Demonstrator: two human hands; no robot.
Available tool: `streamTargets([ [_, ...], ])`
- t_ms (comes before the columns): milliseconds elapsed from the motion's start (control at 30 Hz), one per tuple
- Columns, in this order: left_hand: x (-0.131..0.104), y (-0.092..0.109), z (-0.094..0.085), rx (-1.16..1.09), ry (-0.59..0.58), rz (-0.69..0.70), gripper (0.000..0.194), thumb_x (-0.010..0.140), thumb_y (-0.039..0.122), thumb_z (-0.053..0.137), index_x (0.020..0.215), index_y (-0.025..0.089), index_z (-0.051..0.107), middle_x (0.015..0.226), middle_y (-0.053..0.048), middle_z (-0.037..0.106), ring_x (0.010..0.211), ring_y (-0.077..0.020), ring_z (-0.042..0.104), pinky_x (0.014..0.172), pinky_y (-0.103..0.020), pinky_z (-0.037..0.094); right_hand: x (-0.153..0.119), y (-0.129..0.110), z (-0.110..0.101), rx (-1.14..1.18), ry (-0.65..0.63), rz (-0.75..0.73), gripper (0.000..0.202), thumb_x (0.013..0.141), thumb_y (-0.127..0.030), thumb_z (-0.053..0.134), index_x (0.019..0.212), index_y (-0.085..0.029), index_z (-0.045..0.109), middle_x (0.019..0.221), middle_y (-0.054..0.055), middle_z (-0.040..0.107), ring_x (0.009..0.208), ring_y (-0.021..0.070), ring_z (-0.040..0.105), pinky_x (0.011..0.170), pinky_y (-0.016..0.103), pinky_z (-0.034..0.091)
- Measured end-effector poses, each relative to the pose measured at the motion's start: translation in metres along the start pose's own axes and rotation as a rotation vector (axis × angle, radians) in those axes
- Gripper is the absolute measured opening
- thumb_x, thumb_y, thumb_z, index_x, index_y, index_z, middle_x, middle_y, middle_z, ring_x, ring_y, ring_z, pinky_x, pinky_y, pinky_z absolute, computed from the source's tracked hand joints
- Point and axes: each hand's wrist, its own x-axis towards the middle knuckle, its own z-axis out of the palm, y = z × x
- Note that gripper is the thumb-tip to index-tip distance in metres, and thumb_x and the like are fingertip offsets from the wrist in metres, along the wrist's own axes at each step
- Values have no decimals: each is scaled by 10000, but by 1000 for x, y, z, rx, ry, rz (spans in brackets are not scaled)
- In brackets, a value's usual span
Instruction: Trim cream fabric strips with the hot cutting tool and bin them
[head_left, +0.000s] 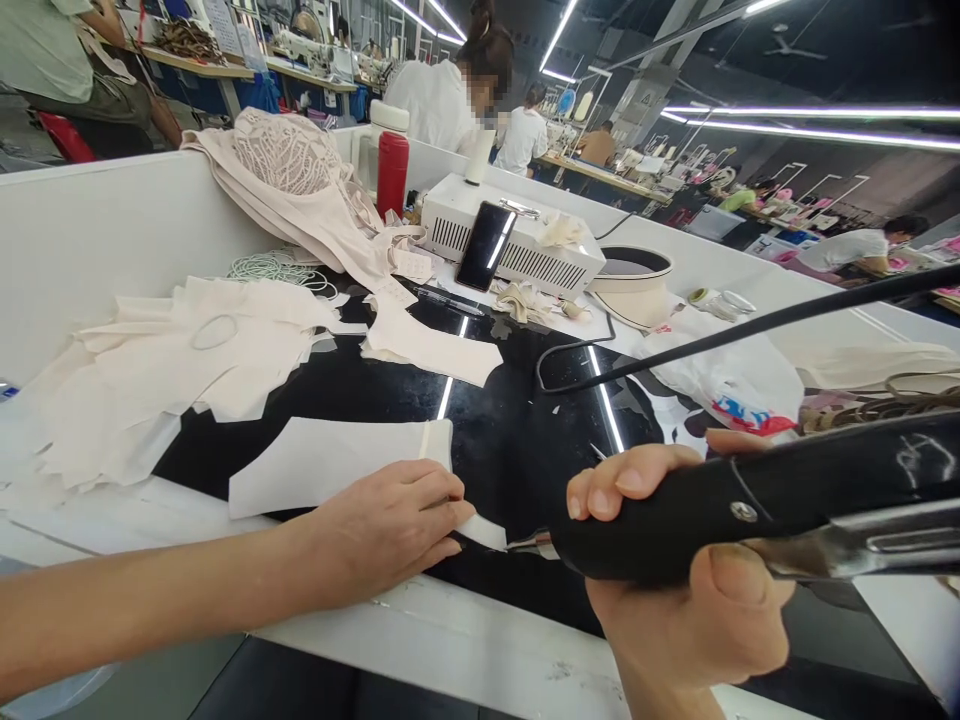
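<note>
Cream cloth pieces lie in a loose pile (172,370) at the left of a glossy black worktop (517,410) with a white border. Just behind the pile are coiled green cords (274,268) and a lace-cupped garment (289,165). Near the front edge, right of the pile, a white panel (315,465) lies flat, a paler strip (436,442) along its right end. The left hand (397,515) rests on that end, fingers bent and drawn together; whether it pinches the panel or only presses it down cannot be told. Behind this, a loose cream piece (435,345) lies apart from both hands, and a phone (486,245) leans against a white box (517,225). Further right, the right hand (679,560) is wrapped around a black-handled tool (645,530), thumb on its metal lever. The tool's tip is at the panel's near right corner, apparently touching it. Beyond, a plastic bag (724,375) sits crumpled.

Work seems under way on this one panel, at its right end, and not finished. The pile may be pieces done or pieces waiting; nothing visible settles which, so how much is left is unclear.
</note>
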Motion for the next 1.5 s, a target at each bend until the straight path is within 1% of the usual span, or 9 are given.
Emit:
streamTargets([
  [233,-4,-4,-9,-96,-7,11,142,1098,180,636,1217,138,701,1103,-79,723,1076,-202,697,1024,-338,603,0,-1,1,-24,13,-1,477,778,-440,909,1121,-248,639,739,-58,680,513,147,597,443,284,517],
  [500,-8,-9,-5,-66,35,91,205,1119,123,526,1235,152,693,1102,-96,708,1026,-209,688,978,-329,595,0,-3,-1,-37,17,23,473,766,-418,912,1130,-250,663,743,-55,695,530,150,606,458,294,541],
  [700,-8,-7,-2,-66,46,92,206,1108,102,538,1237,144,692,1099,-106,710,1046,-215,687,988,-334,592,-1,-5,-4,-86,20,28,457,779,-407,882,1147,-261,654,748,-53,685,543,156,590,470,305,539],
  [800,-8,-7,-1,-72,59,98,197,1101,98,550,1230,134,693,1093,-111,708,1032,-215,687,993,-337,591,4,-4,0,-79,29,39,436,779,-400,865,1136,-262,656,737,-56,675,548,157,588,472,304,539],
  [933,-9,-7,2,-56,72,114,215,1073,59,556,1230,118,692,1069,-116,703,1028,-216,684,1011,-340,591,11,3,13,-37,32,22,417,778,-405,858,1113,-264,652,735,-65,676,545,146,589,481,293,553],
  [1100,-8,-6,4,-36,85,109,226,1055,35,555,1208,113,701,1062,-117,706,1032,-220,684,1009,-335,595,10,12,24,-16,17,22,389,791,-375,851,1105,-256,655,751,-60,688,551,137,596,486,277,552],
  [1267,-7,-4,4,-26,112,110,200,1086,85,539,1179,114,713,1057,-113,707,1009,-223,683,996,-335,597,6,14,26,-12,4,15,383,808,-377,848,1116,-258,652,758,-57,676,559,137,597,494,278,552],
  [1400,-8,-5,6,-28,99,111,200,1063,60,560,1188,109,708,1059,-114,700,1014,-229,683,998,-344,593,6,13,26,-47,6,36,347,837,-334,805,1129,-261,632,769,-55,663,578,135,604,517,276,557],
  [1500,-10,-5,6,-25,78,110,217,1043,38,575,1206,108,700,1068,-115,700,1035,-229,681,1016,-342,584,9,10,21,-46,15,37,361,820,-347,819,1120,-260,639,755,-58,676,567,138,602,506,275,555],
])
